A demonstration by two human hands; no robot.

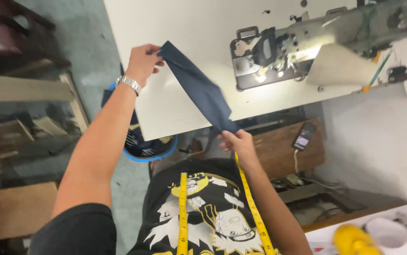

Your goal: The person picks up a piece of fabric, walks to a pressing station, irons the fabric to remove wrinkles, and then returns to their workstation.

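Note:
A long dark blue strip of cloth [199, 89] is stretched above the white sewing table [175, 28]. My left hand [143, 63], with a metal watch on the wrist, pinches its far end over the table's left part. My right hand [239, 144] grips its near end just off the table's front edge. A yellow tape measure [183, 212] hangs round my neck over a black printed shirt.
A sewing machine [307, 42] with its lamp lit stands on the table's right half. A blue-rimmed basket [149, 148] sits under the table's left edge. A phone [303, 137] lies on a wooden bench. Wooden planks lie on the floor at left.

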